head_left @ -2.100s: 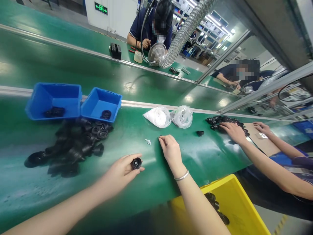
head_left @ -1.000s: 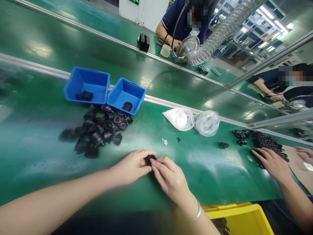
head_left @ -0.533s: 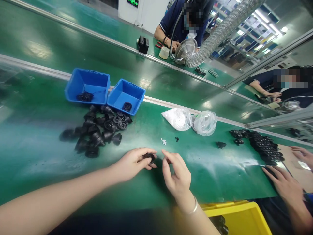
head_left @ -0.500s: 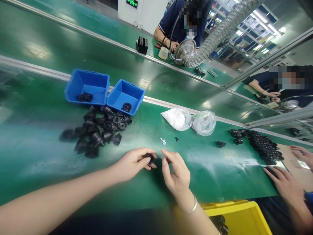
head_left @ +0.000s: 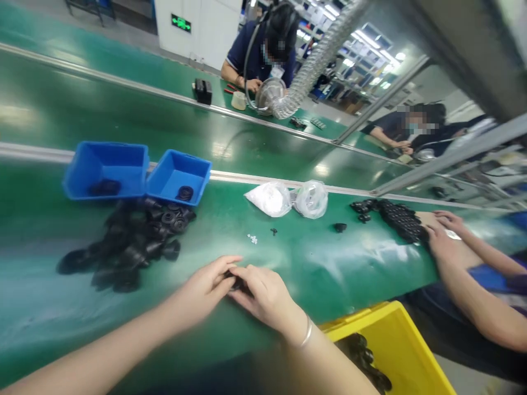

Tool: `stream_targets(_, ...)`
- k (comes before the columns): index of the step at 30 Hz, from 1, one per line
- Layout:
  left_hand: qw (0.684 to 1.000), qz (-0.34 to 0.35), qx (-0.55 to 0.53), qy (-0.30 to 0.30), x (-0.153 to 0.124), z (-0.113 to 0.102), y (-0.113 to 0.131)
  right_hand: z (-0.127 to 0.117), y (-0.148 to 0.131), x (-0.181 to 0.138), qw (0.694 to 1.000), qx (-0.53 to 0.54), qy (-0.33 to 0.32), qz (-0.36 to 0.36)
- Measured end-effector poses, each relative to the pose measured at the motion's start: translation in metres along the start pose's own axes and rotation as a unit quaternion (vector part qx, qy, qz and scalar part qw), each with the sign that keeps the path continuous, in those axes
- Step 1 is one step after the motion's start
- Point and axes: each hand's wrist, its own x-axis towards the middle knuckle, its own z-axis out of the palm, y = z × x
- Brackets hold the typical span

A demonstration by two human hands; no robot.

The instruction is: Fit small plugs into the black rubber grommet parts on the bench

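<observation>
Between my two hands is a small round black plastic part (head_left: 235, 283), mostly covered by fingers. My left hand (head_left: 209, 282) is closed round its left side. From the right, my right hand (head_left: 263, 293) meets it with bent fingers closed on the same part; a silver bangle circles that wrist. Just beyond my hands lie several tiny white pieces (head_left: 252, 240) and a few tiny black pieces (head_left: 274, 231) on the green table (head_left: 304, 263). A heap of black round plastic parts (head_left: 135, 247) spreads to the left, blurred.
Two blue bins (head_left: 123, 170) with black rings stand behind the heap. Plastic bags (head_left: 274, 200) lie at the rail. A yellow crate (head_left: 405, 334) with black parts is at lower right. A co-worker's hands (head_left: 442, 238) are beside rows of black parts (head_left: 399, 220). Other people sit opposite.
My right hand has come over to the left and now touches the black part in my left hand; before, the hands were apart. The camera view has shifted, moving the scene leftward.
</observation>
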Motion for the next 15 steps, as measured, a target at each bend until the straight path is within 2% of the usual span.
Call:
stream_targets(2, 0.993, 0.001, 0.117, 0.008, -0.003, -0.005, 0.009, -0.013, 0.018, -0.005, 0.992, 0.027, 0.03, 0.122)
stream_targets(3, 0.978, 0.017, 0.207, 0.027, -0.005, -0.009, 0.014, -0.022, 0.031, -0.01, 0.978, 0.032, 0.057, 0.2)
stream_targets(4, 0.949, 0.035, 0.308, 0.053, -0.007, -0.013, 0.018, -0.031, 0.047, -0.015, 0.957, 0.027, 0.084, 0.276)
stream_targets(6, 0.86, 0.055, 0.495, 0.113, -0.011, -0.022, 0.027, -0.05, 0.085, -0.03, 0.908, 0.017, 0.143, 0.394)
stream_targets(8, 0.764, 0.045, 0.627, 0.147, -0.015, -0.03, 0.035, -0.066, 0.123, -0.045, 0.88, 0.012, 0.175, 0.441)
stream_targets(9, 0.726, 0.033, 0.67, 0.154, -0.017, -0.034, 0.037, -0.073, 0.139, -0.052, 0.866, 0.008, 0.196, 0.46)
stream_targets(11, 0.682, 0.005, 0.714, 0.158, -0.021, -0.04, 0.039, -0.083, 0.165, -0.062, 0.839, 0.001, 0.245, 0.485)
stream_targets(12, 0.679, -0.008, 0.717, 0.156, -0.022, -0.043, 0.038, -0.086, 0.173, -0.063, 0.828, -0.001, 0.271, 0.491)
stream_targets(13, 0.69, -0.019, 0.707, 0.154, -0.023, -0.046, 0.035, -0.088, 0.178, -0.063, 0.819, -0.001, 0.293, 0.493)
stream_targets(15, 0.765, -0.02, 0.627, 0.145, -0.023, -0.053, 0.028, -0.088, 0.175, -0.056, 0.814, 0.005, 0.321, 0.485)
